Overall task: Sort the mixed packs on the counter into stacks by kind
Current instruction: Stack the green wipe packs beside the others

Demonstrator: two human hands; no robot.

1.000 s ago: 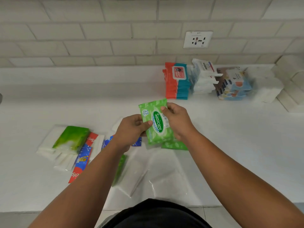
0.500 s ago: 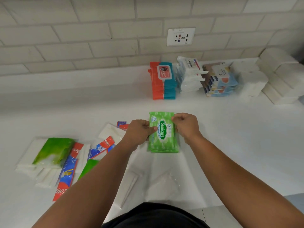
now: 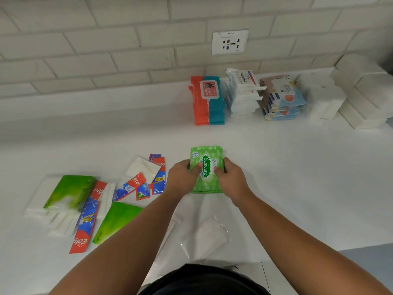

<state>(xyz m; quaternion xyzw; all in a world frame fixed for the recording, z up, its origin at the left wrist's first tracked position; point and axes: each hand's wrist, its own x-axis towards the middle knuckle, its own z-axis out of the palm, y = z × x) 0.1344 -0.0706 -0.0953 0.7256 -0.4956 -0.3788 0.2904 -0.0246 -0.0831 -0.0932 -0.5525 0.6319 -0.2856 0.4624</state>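
Bare forearms, no sleeves; a black garment covers the torso.

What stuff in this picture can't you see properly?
- Green Sanicare packs, head view: both hands cover the sides, so the count underneath is unclear.
- Lower green pouch: left forearm hides its right part.
- White stacks: right edge cuts them off.
- Orange-and-teal stack: label print too small.

home kitchen: tiled wall, white counter
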